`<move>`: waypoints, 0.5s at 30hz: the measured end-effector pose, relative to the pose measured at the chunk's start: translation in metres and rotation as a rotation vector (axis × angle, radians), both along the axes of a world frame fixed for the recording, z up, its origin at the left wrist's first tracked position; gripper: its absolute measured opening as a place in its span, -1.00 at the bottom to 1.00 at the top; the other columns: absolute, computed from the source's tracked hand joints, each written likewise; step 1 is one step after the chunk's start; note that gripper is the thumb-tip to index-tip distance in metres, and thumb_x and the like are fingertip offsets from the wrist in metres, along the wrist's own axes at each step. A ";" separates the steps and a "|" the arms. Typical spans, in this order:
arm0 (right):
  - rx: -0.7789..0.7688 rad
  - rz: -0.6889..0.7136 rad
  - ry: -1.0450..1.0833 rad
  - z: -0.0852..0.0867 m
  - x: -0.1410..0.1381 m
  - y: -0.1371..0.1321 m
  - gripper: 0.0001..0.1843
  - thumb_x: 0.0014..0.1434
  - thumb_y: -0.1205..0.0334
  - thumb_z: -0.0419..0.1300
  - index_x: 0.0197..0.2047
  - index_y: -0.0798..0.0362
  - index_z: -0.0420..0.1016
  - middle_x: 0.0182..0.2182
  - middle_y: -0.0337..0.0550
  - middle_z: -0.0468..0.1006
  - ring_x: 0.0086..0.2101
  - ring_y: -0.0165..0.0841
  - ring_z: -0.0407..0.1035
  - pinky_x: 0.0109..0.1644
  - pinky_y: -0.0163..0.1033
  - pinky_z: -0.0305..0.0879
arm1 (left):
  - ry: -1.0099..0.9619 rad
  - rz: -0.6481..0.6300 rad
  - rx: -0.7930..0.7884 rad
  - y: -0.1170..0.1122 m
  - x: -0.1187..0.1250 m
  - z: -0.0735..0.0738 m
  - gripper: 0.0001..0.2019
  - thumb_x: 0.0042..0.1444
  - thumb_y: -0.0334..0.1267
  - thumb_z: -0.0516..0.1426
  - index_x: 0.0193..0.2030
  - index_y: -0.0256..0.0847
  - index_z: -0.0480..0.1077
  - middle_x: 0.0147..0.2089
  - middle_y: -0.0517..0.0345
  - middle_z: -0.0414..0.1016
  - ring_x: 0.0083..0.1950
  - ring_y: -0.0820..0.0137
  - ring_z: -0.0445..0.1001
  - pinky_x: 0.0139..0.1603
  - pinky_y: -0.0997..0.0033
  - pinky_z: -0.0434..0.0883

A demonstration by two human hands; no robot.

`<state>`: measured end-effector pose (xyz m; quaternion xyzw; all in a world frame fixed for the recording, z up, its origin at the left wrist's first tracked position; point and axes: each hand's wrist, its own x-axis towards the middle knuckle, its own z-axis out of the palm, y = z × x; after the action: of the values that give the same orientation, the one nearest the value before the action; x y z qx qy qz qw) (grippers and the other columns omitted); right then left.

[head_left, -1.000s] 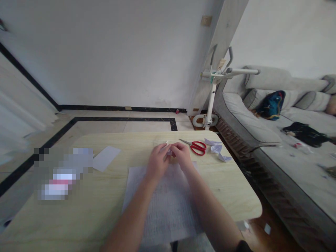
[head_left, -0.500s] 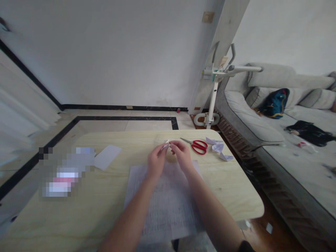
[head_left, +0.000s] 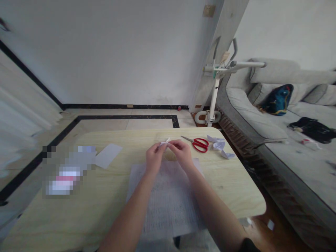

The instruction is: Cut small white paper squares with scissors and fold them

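Observation:
Both my hands meet above the middle of a light wooden table (head_left: 78,210). My left hand (head_left: 153,160) and my right hand (head_left: 181,152) pinch a small folded white paper piece (head_left: 165,143) between their fingertips, lifted a little off the tabletop. Under my forearms lies a large printed sheet of paper (head_left: 168,203). Red-handled scissors (head_left: 198,144) lie just right of my right hand.
Several folded white paper pieces (head_left: 219,147) sit beyond the scissors near the table's right edge. A white paper slip (head_left: 108,155) lies at left, next to a blurred-out patch. A grey sofa (head_left: 262,122) and a white exercise machine (head_left: 214,94) stand to the right.
My hands have lifted from the table and the paper piece between the fingertips has been drawn out a little. The view has shifted slightly.

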<state>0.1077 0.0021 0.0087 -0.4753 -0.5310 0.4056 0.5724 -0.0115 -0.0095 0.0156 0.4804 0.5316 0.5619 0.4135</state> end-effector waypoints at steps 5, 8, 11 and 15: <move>-0.052 0.024 0.015 -0.003 0.001 0.001 -0.81 0.00 0.11 0.28 -0.38 0.07 0.54 -0.46 -0.17 0.55 -0.45 -0.37 0.37 -0.36 -0.28 0.27 | -0.038 -0.048 -0.003 0.001 -0.001 -0.003 -0.70 0.03 -0.08 0.16 -0.27 -0.28 0.56 -0.30 0.07 0.57 -0.22 0.32 0.48 -0.22 0.44 0.37; -0.044 0.042 0.016 -0.005 0.001 0.001 -0.81 0.01 0.11 0.27 -0.38 0.07 0.53 -0.48 -0.18 0.53 -0.47 -0.39 0.35 -0.38 -0.30 0.25 | -0.024 -0.050 0.013 0.001 -0.001 -0.002 -0.71 0.03 -0.10 0.17 -0.26 -0.27 0.56 -0.26 0.06 0.58 -0.18 0.31 0.49 -0.17 0.43 0.36; -0.034 0.044 -0.004 -0.006 0.001 0.001 -0.79 0.02 0.09 0.26 -0.39 0.08 0.52 -0.50 -0.19 0.51 -0.48 -0.39 0.34 -0.39 -0.30 0.24 | -0.038 -0.022 0.038 0.001 -0.002 -0.001 -0.71 0.03 -0.11 0.18 -0.22 -0.26 0.55 -0.20 0.05 0.59 -0.13 0.31 0.49 -0.11 0.42 0.36; -0.027 0.034 -0.029 -0.006 0.001 0.001 -0.78 0.03 0.08 0.25 -0.39 0.08 0.52 -0.50 -0.18 0.51 -0.46 -0.38 0.35 -0.38 -0.30 0.24 | 0.000 -0.013 0.047 0.001 -0.002 0.000 -0.74 0.03 -0.12 0.17 -0.29 -0.27 0.55 -0.27 0.06 0.58 -0.20 0.33 0.49 -0.15 0.43 0.36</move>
<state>0.1084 0.0034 0.0029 -0.4798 -0.5417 0.4155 0.5511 -0.0138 -0.0081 0.0152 0.4933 0.5151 0.5715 0.4058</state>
